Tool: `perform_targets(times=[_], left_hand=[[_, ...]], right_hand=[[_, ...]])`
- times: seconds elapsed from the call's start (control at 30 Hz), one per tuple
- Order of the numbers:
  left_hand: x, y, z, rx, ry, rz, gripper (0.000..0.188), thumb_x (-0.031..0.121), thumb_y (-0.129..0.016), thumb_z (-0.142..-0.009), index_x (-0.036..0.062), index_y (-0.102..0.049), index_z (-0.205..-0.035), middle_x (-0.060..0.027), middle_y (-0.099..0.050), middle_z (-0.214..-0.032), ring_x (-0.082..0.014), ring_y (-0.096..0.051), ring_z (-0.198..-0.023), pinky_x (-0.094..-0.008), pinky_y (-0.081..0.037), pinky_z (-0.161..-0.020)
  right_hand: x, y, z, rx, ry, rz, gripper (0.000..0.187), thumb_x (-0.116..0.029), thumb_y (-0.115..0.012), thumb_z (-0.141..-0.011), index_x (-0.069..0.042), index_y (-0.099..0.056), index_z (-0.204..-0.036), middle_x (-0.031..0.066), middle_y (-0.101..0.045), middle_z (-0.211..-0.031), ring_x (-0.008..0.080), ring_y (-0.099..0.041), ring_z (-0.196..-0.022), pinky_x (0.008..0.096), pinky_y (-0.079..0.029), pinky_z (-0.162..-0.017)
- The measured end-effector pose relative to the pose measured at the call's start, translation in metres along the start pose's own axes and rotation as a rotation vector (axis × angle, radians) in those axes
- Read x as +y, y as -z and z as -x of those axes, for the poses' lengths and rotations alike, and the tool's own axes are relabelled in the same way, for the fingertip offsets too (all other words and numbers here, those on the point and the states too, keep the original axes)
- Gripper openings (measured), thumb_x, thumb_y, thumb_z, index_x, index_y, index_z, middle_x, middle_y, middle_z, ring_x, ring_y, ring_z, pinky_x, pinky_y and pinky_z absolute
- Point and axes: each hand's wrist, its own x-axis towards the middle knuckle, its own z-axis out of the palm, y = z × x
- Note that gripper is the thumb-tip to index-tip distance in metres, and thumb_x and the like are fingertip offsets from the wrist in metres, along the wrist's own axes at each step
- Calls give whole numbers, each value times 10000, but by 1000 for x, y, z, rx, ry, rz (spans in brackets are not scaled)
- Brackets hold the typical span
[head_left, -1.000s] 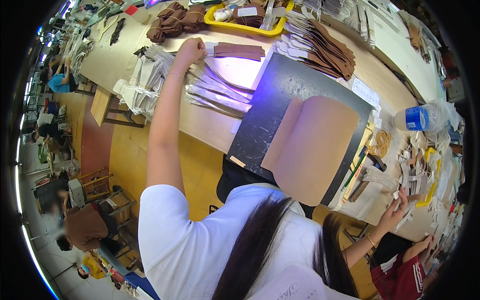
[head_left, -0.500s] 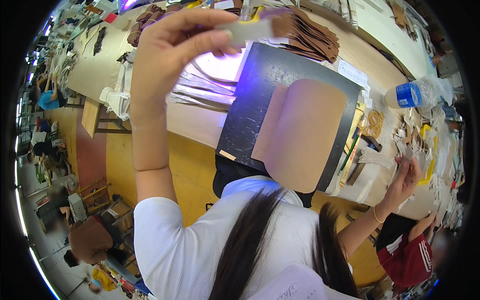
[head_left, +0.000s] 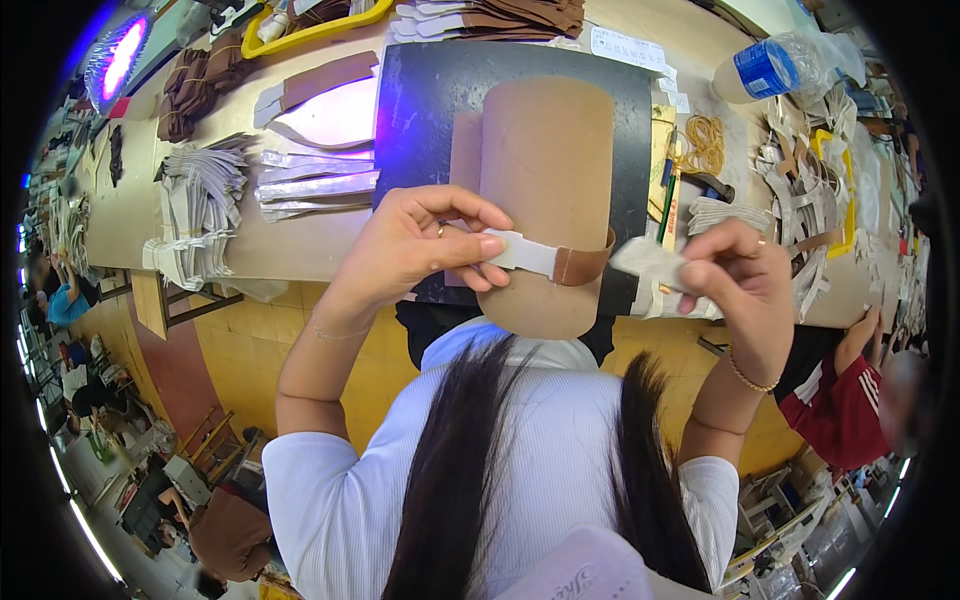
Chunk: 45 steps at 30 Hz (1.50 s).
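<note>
Pinching strip (head_left: 560,263) over brown roll (head_left: 547,165) with left fingers (head_left: 470,247), pale tab (head_left: 648,262) with right fingers (head_left: 712,282).

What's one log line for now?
left hand: pinching white-and-brown strap | right hand: holding pale piece | below: curved brown sheet, black board

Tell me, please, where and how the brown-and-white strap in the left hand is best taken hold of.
Likely pinch the strap by its brown end, from the right: that end curls free, while the left hand grips the white end.
</note>
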Motion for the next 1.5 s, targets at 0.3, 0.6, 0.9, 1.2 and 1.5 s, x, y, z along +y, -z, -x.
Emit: perform_targets(times=[0.3,0.6,0.9,1.2,1.5], left_hand=[[-10,2,10,-16,-98,132,379,263,-497,-945,-90,-609,-1026,-171,-654,-851,-211,-678,-752,-258,-568,-664],[-13,0,14,-2,-137,119,253,77,-574,-884,-105,-585,-1059,-194,-648,-909,-228,-675,-784,-274,-568,-691],[-15,-1,15,4,-219,58,255,-43,-609,-830,-98,-588,-1078,-175,-636,-961,-213,-668,-827,-258,-557,-716],[-13,0,16,6,-224,12,248,-44,-613,-828,-96,-595,-1069,-154,-614,-981,-221,-668,-831,-259,-560,-704],[-13,-7,12,96,-210,41,168,-96,-607,-786,-104,-622,-953,-176,-641,-867,-240,-682,-722,-251,-566,-609]], right_hand=[[-11,-55,-28,-208,-142,318,159,-92,-717,-781,4,-595,-746,5,-591,-628,33,-536,-514,168,-413,-460],[-7,-60,-36,-210,-169,356,163,-108,-720,-783,3,-604,-753,-2,-581,-605,21,-506,-500,162,-374,-448],[-10,-61,-40,-219,-234,344,167,-105,-725,-775,2,-601,-746,-4,-571,-588,17,-491,-491,156,-359,-441],[-7,-60,-41,-232,-231,317,171,-105,-721,-780,5,-593,-749,-2,-569,-584,16,-489,-489,155,-353,-439],[-7,-54,-41,-263,-254,297,165,-86,-725,-770,3,-586,-770,0,-577,-614,22,-511,-515,156,-375,-462]])
